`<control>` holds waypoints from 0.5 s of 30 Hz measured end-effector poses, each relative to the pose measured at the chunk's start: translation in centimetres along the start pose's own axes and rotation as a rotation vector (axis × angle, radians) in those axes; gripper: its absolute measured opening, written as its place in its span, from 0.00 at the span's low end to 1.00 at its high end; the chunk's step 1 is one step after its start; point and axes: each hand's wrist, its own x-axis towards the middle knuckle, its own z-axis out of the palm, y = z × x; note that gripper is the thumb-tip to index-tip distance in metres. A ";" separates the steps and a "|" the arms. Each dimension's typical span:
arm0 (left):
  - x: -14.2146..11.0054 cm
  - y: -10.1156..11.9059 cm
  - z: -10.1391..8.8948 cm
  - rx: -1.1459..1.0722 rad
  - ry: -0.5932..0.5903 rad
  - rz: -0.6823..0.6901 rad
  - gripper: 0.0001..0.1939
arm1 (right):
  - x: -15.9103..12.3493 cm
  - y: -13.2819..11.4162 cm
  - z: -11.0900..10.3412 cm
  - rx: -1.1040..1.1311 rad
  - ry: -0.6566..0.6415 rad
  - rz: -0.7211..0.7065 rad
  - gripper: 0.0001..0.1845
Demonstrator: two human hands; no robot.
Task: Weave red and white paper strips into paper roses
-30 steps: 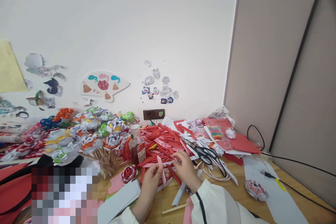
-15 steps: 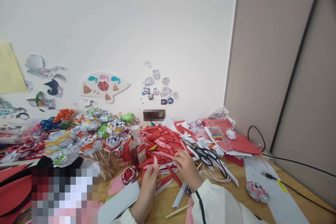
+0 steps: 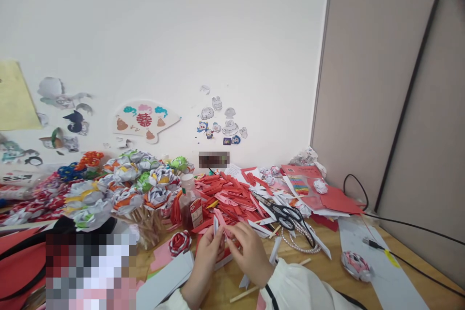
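Note:
My left hand (image 3: 205, 254) pinches a small folded white paper strip (image 3: 215, 225) between thumb and fingertips. Close against it, my right hand (image 3: 251, 248) grips a folded pink paper strip (image 3: 221, 219), its tip standing up beside the white one. The fingers of both hands nearly meet, so the strips' lower ends are hidden. Just beyond lies a heap of red folded paper strips (image 3: 232, 189). A red and white paper flower (image 3: 179, 243) rests left of my left hand, near a bottle of dark liquid (image 3: 187, 201).
Black-handled scissors (image 3: 285, 213) and a pearl string (image 3: 296, 242) lie right of my hands. Several paper flowers on sticks (image 3: 136, 184) stand at left. White sheets (image 3: 170, 273) lie front left; a pink and white flower (image 3: 356, 265) and a cable (image 3: 410, 261) are at right.
My right hand has moved left from the edge of the red heap to my left hand, bringing the pink strip against the white one. My left hand stays nearly in place.

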 end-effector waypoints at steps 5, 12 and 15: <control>-0.2 0.1 0.2 -0.014 -0.067 0.014 0.22 | 0.2 0.2 -0.2 0.005 0.034 0.045 0.13; -0.2 0.0 0.2 0.016 -0.150 0.043 0.21 | 0.3 0.9 0.1 0.141 0.049 0.102 0.19; -0.3 -0.3 0.3 0.044 -0.191 0.047 0.20 | 0.4 1.2 0.3 0.261 0.088 0.172 0.22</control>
